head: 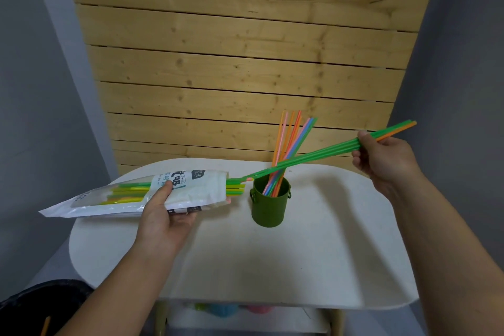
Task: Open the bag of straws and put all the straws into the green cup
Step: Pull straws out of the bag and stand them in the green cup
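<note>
My left hand grips the white straw bag sideways above the table's left part, its open mouth facing right. Green and yellow straws poke out of that mouth. My right hand is shut on a small bunch of green and orange straws, held far right and high; their far tips are still at the bag's mouth. The dark green cup stands upright between my hands, just right of the bag. Several orange, pink and blue straws lean inside it.
The white rounded table carries the cup. A wooden slat wall rises right behind it. Coloured objects lie on a shelf below the table's front edge. A dark bin sits at the lower left.
</note>
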`<state>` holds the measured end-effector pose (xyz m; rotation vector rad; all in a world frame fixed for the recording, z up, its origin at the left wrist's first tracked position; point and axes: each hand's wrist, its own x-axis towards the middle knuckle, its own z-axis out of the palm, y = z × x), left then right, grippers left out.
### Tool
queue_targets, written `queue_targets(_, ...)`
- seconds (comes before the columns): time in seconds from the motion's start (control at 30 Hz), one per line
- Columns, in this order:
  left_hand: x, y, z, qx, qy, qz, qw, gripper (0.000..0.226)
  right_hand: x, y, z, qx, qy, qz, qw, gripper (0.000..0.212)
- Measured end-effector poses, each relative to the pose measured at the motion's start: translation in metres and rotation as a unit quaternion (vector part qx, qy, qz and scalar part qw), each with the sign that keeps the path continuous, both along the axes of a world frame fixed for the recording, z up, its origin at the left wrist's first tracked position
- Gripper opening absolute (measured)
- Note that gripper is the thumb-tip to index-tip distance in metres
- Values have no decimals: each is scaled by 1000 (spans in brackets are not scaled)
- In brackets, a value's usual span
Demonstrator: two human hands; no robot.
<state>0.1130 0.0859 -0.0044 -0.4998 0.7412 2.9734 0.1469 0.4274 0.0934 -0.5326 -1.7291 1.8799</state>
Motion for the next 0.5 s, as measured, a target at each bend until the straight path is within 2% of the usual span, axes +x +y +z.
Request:
queue_targets(0.27,3,16,-2,-12,14,-22,1000,31,19,22,8,3,-25,-14,1000,20)
queue_targets(0.37,3,19,-1,-16,16,-31,999,25,25,28,11,-23,-32,-6,999,20)
queue_targets(0.5,6,20,0,-14,14,-30,999,29,32,32,14,-47,-31,-7,998,17)
